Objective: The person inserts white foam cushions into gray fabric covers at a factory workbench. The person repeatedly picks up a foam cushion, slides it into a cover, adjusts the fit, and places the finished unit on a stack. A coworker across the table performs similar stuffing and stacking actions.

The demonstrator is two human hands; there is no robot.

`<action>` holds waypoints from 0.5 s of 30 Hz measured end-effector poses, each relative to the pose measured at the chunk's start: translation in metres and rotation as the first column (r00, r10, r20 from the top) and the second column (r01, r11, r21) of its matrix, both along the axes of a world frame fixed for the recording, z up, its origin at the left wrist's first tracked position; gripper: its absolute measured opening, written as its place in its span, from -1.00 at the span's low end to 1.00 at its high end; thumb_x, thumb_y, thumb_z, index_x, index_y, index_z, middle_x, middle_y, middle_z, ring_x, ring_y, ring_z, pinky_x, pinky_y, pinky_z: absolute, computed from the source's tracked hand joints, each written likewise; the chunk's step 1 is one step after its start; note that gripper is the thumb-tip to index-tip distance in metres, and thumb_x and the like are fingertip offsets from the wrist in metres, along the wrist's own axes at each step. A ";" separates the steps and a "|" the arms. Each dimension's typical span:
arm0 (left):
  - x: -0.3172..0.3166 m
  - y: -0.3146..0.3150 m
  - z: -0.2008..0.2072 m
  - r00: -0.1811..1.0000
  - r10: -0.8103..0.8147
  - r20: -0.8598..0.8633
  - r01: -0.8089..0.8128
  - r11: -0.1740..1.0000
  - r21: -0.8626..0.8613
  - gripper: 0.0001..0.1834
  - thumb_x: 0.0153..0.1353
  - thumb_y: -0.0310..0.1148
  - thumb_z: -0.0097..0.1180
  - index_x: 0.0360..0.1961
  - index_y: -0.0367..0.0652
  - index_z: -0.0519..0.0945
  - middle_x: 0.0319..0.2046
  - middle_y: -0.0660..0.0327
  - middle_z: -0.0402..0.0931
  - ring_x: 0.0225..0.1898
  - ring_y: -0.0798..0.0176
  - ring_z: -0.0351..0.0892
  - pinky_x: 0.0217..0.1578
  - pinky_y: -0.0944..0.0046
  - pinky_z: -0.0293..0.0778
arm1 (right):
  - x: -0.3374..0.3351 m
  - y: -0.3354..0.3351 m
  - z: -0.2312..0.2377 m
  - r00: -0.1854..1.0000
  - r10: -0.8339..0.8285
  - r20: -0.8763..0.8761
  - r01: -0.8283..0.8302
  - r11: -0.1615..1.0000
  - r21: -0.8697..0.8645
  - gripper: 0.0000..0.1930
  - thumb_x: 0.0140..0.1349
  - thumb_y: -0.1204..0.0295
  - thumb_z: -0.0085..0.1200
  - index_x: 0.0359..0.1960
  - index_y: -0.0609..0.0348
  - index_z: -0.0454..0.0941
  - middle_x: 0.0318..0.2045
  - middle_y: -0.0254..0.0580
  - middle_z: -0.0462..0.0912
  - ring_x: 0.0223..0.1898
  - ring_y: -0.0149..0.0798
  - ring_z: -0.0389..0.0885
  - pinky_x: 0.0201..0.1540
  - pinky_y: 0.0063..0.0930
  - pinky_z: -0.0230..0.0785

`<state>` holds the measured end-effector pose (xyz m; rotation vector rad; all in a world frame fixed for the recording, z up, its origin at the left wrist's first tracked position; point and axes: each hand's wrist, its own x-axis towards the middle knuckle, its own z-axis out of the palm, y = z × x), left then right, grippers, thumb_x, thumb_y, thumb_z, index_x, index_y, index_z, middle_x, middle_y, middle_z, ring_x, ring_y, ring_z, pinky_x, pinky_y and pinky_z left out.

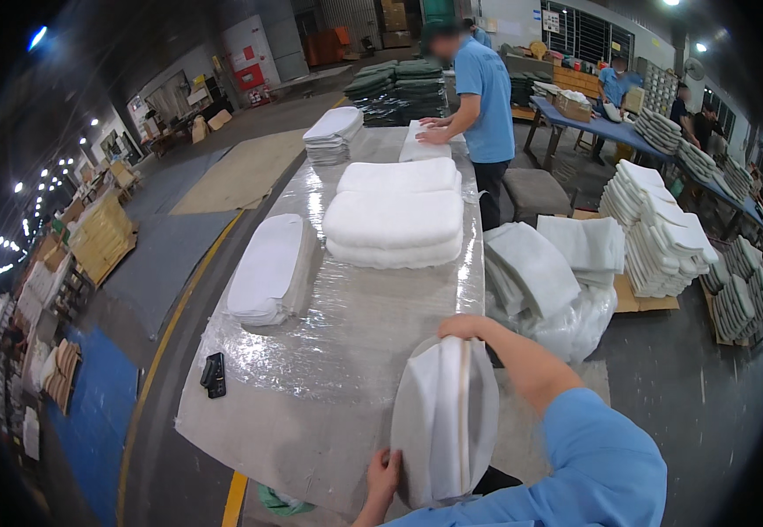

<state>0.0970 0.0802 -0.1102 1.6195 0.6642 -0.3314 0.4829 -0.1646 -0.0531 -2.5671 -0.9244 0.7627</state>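
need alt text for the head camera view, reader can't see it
A person's left grip and right grip hold a long white pad at the near right edge of a plastic-covered table. White stacks lie beyond, and a co-worker in a blue shirt stands at the table's far right.

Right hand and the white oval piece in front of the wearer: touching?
Touching. The head view shows the right hand laid over the far end of the white oval piece, with no gap between them.
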 end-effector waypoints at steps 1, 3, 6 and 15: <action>-0.033 0.014 0.001 0.977 0.202 -0.072 -0.213 0.945 -0.248 -0.39 0.44 0.00 0.17 0.28 -0.28 0.53 0.16 -0.03 0.60 0.17 0.10 0.56 0.17 0.10 0.47 | -0.020 0.026 -0.020 0.929 -0.275 -0.246 0.296 0.954 0.053 -0.57 0.34 0.05 0.11 0.08 -0.01 0.73 0.01 -0.12 0.74 -0.03 -0.06 0.68 0.09 -0.18 0.47; -0.079 0.031 0.008 0.831 0.508 -0.226 -0.509 0.533 -0.676 -0.32 0.40 0.06 0.20 0.31 -0.27 0.52 0.17 -0.06 0.60 0.20 0.04 0.56 0.20 0.04 0.45 | -0.058 0.057 -0.020 0.699 -0.465 -0.543 0.574 0.818 0.039 -0.53 0.32 0.05 0.12 0.11 0.07 0.71 0.05 -0.16 0.72 0.00 -0.12 0.67 0.08 -0.23 0.48; -0.074 0.066 0.006 0.798 0.544 -0.259 -0.593 0.636 -0.494 -0.31 0.41 0.09 0.16 0.32 -0.26 0.51 0.19 -0.06 0.58 0.25 0.01 0.52 0.26 -0.04 0.40 | -0.094 0.027 -0.006 0.595 -0.464 -0.656 0.684 0.721 0.110 -0.49 0.36 0.03 0.11 0.09 0.20 0.67 0.05 -0.19 0.69 -0.01 -0.20 0.65 0.06 -0.30 0.48; -0.073 0.151 0.156 0.874 0.130 0.469 -0.295 0.908 0.298 -0.68 0.49 -0.23 0.11 -0.19 -0.30 0.73 -0.44 0.32 0.65 -0.37 0.45 0.51 -0.30 0.38 0.42 | -0.214 0.033 0.025 0.543 -0.318 -0.777 0.840 0.218 0.497 -0.42 0.54 -0.13 -0.09 -0.09 0.20 0.69 -0.26 -0.23 0.69 -0.09 -0.37 0.59 0.00 -0.38 0.43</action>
